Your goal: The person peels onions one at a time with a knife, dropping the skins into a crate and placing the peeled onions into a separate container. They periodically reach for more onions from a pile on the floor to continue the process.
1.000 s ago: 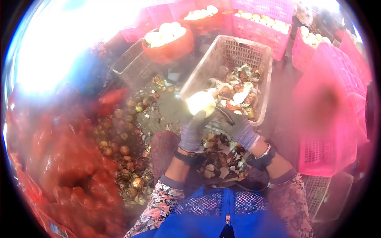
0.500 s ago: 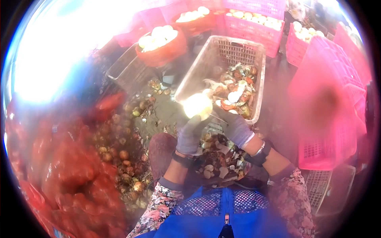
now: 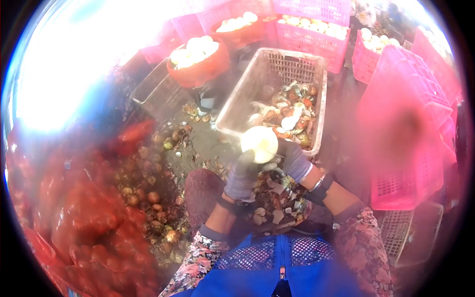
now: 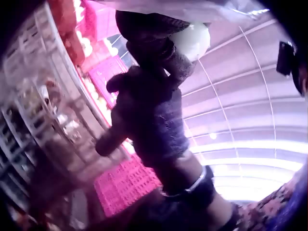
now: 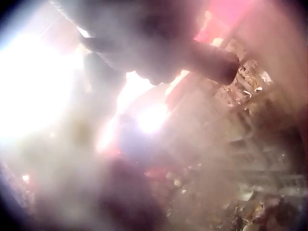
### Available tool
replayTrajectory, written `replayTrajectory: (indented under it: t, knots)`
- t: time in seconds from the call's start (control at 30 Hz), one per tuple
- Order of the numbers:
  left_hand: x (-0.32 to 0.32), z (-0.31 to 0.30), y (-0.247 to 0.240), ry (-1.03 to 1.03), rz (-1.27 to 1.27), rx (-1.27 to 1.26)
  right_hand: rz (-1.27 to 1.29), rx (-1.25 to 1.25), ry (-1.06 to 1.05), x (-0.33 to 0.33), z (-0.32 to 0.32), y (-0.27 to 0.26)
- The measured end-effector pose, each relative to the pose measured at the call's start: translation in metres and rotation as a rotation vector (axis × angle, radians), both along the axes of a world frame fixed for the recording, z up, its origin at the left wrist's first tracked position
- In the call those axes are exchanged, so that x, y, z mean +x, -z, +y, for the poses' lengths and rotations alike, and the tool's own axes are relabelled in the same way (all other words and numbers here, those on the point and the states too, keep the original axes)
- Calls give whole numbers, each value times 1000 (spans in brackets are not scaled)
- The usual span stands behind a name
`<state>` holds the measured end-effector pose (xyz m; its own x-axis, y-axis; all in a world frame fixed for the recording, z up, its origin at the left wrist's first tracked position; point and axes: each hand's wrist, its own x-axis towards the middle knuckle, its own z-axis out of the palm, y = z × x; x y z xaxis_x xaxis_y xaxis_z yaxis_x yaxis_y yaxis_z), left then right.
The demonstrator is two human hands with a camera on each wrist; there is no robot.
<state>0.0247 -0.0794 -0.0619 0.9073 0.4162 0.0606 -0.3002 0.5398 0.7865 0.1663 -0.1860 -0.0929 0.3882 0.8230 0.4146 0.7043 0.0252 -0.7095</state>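
In the head view, my gloved left hand (image 3: 241, 177) holds a peeled white onion (image 3: 260, 143) from below, its thumb against the near side. Close on the right, my gloved right hand (image 3: 296, 164) curls round a small knife (image 3: 281, 157), of which only a thin bit shows beside the onion. From the left wrist, the onion (image 4: 193, 42) appears at the top, with the right hand's fingers (image 4: 178, 70) close below it. Glare and haze blur the right wrist view. Beyond the hands stands a pale crate (image 3: 322, 106) with onion skins and scraps (image 3: 292, 116).
Unpeeled onions (image 3: 154, 198) lie on the floor at left, beside red mesh sacks (image 3: 94, 218). Peeled onions fill an orange basin (image 3: 200, 72) and pink crates (image 3: 311, 42) behind. Stacked pink crates (image 3: 405, 163) stand at right. Skins (image 3: 277, 203) litter the floor between the knees.
The onion has turned in the left hand and moved slightly right and nearer. The right hand stays close beside it, with less of the knife showing. The head view has shifted a little.
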Motion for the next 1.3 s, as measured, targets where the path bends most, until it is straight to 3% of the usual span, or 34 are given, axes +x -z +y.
replayTrajectory:
  t: [0.13,0.27,0.33,0.43,0.53,0.63,0.73,0.83,0.93,1.03,1.27,1.3]
  knots:
    - [-1,1,-8,49,-9,-86,548,206,-197,-16,3,-8]
    - [-3,5,-5,92,-26,-52,868,-316,-352,-16,-22,-69]
    - [-4,6,-9,143,-39,-30,968,-423,-462,-10,-26,-82]
    - [-2,3,-14,86,-53,-74,658,-310,-398,3,-22,-48]
    - [4,9,-8,15,37,-265,136,-383,-141,0,-22,-59]
    - [5,16,-12,149,-107,-294,100,-116,-19,-4,-24,-44]
    - [11,11,4,-17,-61,-141,-14,98,-28,-10,-19,-49]
    - [20,-6,4,-118,-29,-143,-176,69,-10,-8,-21,-53]
    - [16,-6,2,-26,-53,-74,0,-138,3,-13,-30,-75]
    - [12,11,14,150,-50,-77,73,41,-49,-8,-29,-67]
    - [14,3,11,153,-9,-109,287,84,-34,15,-27,-56]
    - [14,-1,7,131,2,-95,443,40,-28,13,-30,-61]
